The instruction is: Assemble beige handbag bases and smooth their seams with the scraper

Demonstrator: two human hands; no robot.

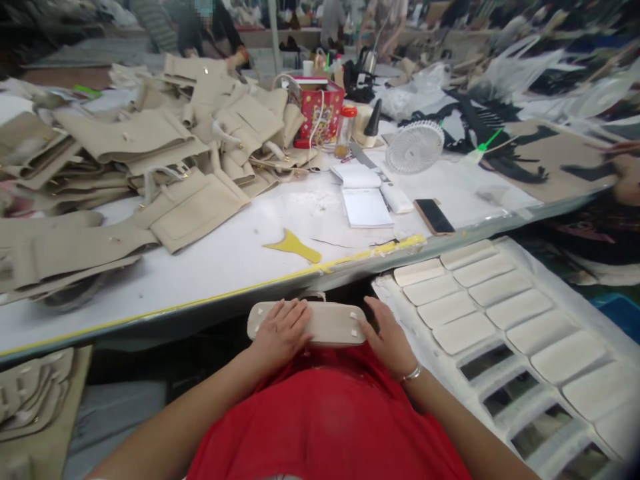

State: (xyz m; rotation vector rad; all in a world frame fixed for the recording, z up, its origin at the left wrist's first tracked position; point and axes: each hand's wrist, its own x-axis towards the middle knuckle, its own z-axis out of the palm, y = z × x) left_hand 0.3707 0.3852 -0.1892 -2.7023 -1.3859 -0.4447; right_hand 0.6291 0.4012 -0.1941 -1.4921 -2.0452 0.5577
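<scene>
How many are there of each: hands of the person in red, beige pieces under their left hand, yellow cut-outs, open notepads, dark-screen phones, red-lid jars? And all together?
Hands: 2 (left hand, right hand)
Beige piece under the left hand: 1
Yellow cut-out: 1
Open notepad: 1
Dark-screen phone: 1
Red-lid jar: 1
Total: 7

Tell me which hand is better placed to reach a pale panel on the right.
Probably the right hand: it is at the end of the beige piece nearer the pale panels, while the left hand lies across that piece.
</scene>
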